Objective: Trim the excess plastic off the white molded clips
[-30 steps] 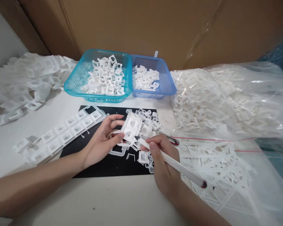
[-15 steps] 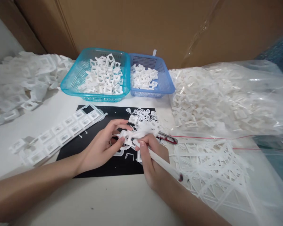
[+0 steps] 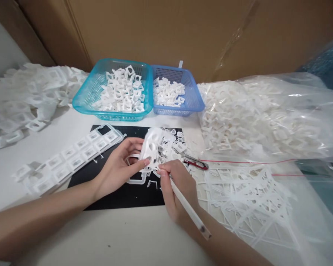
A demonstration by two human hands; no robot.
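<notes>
Pinched in my left hand point(image 3: 118, 168) is a white plastic part with round holes point(image 3: 151, 147), its flat side tilted up above the black mat point(image 3: 108, 197). My right hand point(image 3: 180, 188) grips a slim pen-like tool with a white handle point(image 3: 189, 210) close to its front end. The tool's tip meets the lower edge of the part or lies just beside it; too small to tell which. Behind the part, white trimmed scraps point(image 3: 180, 142) are heaped on the mat. A red utility knife point(image 3: 196, 162) rests right of my right hand.
A teal basket point(image 3: 80, 99) and a blue basket point(image 3: 195, 99) hold white pieces at the back. To the left lie a tray of square white parts point(image 3: 74, 160) and a white pile point(image 3: 41, 96). A full clear bag point(image 3: 252, 114) and white sprues point(image 3: 255, 203) lie right.
The white part has turned in my left hand, its holed face now raised and in plain view. My right hand has shifted slightly, and the tool's handle points more steeply toward me.
</notes>
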